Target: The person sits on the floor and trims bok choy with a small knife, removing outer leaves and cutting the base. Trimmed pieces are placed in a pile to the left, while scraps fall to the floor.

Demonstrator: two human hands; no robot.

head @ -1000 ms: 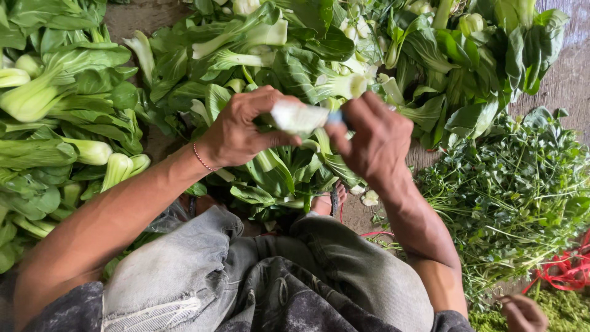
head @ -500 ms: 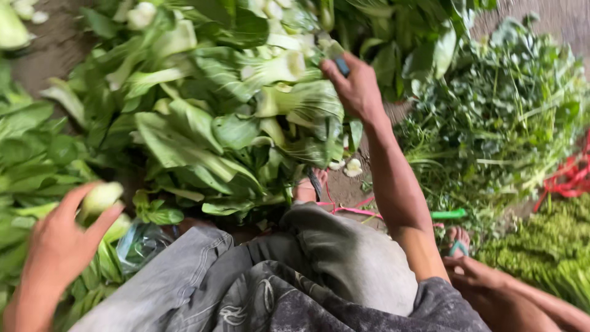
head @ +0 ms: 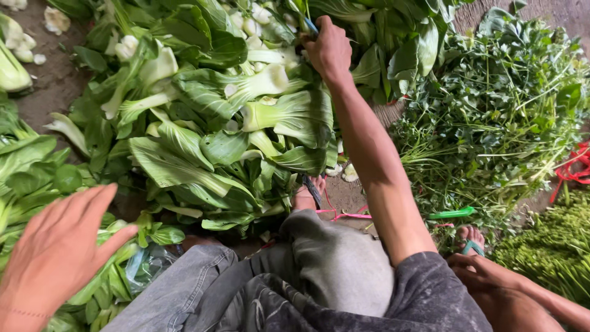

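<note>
Bok choy (head: 258, 117) lies in a loose heap on the dirt floor (head: 49, 80), straight ahead of the seated person's knees. Reaching far across it, the right hand (head: 329, 49) is closed around a blue-handled tool (head: 310, 26) at the pile's far edge, knuckles up. Low on the near side, the left hand (head: 58, 246) hovers with fingers spread, gripping nothing, above another batch of greens (head: 31, 172). Thin-stemmed leafy herbs (head: 491, 123) lie further off, on the right hand's side.
</note>
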